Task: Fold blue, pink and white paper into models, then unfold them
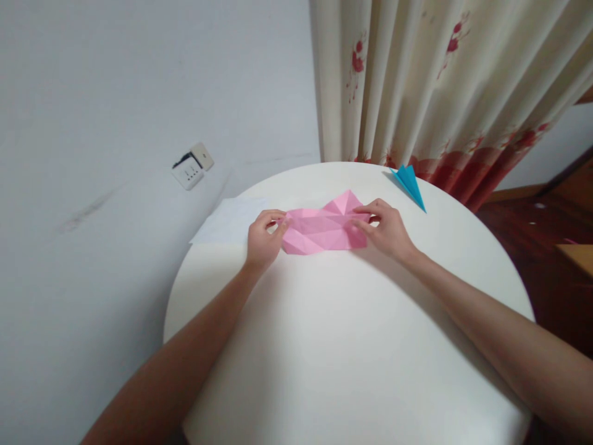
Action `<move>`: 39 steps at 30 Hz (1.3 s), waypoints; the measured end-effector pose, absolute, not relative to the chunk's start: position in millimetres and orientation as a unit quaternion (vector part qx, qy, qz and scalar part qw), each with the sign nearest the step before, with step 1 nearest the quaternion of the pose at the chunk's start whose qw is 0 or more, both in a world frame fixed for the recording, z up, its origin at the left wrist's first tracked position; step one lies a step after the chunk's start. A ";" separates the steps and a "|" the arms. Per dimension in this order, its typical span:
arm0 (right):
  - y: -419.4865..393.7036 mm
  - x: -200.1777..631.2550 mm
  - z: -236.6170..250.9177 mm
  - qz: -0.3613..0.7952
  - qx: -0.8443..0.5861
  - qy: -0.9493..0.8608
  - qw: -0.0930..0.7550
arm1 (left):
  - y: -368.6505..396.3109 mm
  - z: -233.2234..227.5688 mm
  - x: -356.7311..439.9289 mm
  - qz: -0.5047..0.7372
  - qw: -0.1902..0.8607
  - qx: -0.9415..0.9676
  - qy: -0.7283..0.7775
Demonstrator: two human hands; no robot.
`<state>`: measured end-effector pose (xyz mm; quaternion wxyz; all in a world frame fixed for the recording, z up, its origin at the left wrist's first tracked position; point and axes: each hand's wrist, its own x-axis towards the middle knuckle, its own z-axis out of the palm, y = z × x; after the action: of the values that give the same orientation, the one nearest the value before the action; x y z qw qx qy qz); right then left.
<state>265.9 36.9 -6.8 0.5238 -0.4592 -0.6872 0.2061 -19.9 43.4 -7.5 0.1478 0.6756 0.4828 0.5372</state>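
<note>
A pink sheet of origami paper, marked with many creases, is stretched between my two hands over the white table. Its upper right part rises in a pointed fold. My left hand pinches the paper's left edge between thumb and fingers. At the opposite edge, my right hand grips the paper the same way, thumb in front. Parts of both edges are hidden by my fingers.
Beyond my right hand, a blue paper plane lies near the far rim of the round white table. White paper sits left of my left hand. A wall with sockets borders the left side; a floral curtain hangs behind.
</note>
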 end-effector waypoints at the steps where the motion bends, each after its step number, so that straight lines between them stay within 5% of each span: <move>1: 37.1 266.4 -6.4 0.199 -0.463 -0.688 0.522 | 43.2 -7.4 -19.3 0.543 0.161 0.672 0.476; 11: 35.3 258.2 -8.2 0.302 -0.481 -0.604 0.559 | 27.1 3.0 -6.4 0.570 0.241 0.615 0.489; 18: 37.4 252.6 -19.1 0.301 -0.519 -0.590 0.540 | 31.1 -2.6 -8.6 0.478 0.222 0.637 0.562; 25: 36.7 245.7 -31.7 0.237 -0.559 -0.658 0.446 | 31.3 -13.8 -4.7 0.368 0.011 0.774 0.515; 33: 21.4 239.9 -26.3 0.084 -0.628 -0.723 0.275 | 6.0 -32.4 21.7 0.118 0.077 0.882 0.450; 39: 8.1 224.7 -17.8 -0.050 -0.545 -0.792 0.270 | 0.9 -32.7 24.7 0.063 0.056 0.891 0.447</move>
<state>224.7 8.1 -17.8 0.2704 -0.5447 -0.7922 -0.0504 24.7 0.9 -32.7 0.0562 0.8907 0.4466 0.0629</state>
